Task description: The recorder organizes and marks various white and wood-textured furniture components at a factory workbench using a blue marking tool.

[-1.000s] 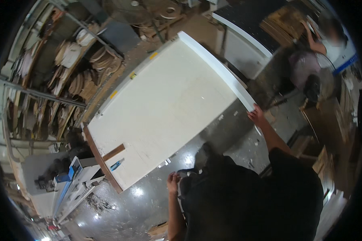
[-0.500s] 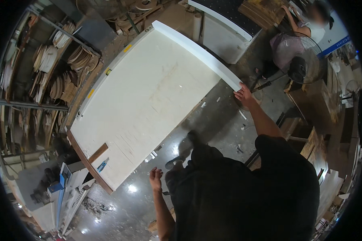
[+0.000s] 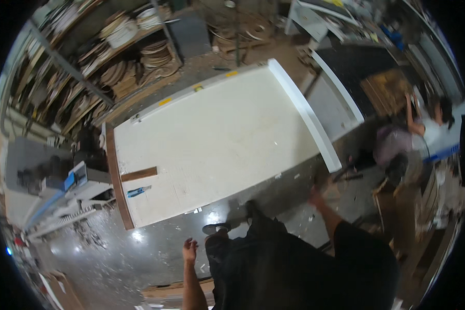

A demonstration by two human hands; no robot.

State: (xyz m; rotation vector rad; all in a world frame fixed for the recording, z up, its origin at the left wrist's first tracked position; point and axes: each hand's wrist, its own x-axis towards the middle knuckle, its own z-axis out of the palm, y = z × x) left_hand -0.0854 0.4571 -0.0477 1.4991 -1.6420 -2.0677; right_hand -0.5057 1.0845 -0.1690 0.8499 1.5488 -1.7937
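Note:
Below the near edge of a large pale tabletop (image 3: 217, 134), my left hand (image 3: 189, 249) hangs with its fingers loosely bent and apart, nothing in them. My right hand (image 3: 316, 196) is smeared by motion, off the tabletop's right end and apart from the white strip (image 3: 307, 119) that lies across that end. A blue utility knife (image 3: 136, 192) lies at the left end, beside a short brown strip (image 3: 139, 174). Along the left edge runs a longer brown strip (image 3: 117, 178). A long grey bar with yellow patches (image 3: 165, 102), resembling a spirit level, lies along the far edge.
Shelves (image 3: 124, 41) with curved pieces stand at the far left. A machine with a blue part (image 3: 70, 181) stands left of the tabletop. At the right, another person (image 3: 423, 129) works by a dark table (image 3: 346, 67), near a fan (image 3: 398, 168). White scraps litter the floor.
My right hand has let go of the white strip's near end and moved away from it. The view has turned, so the tabletop lies more level. My left hand stays low.

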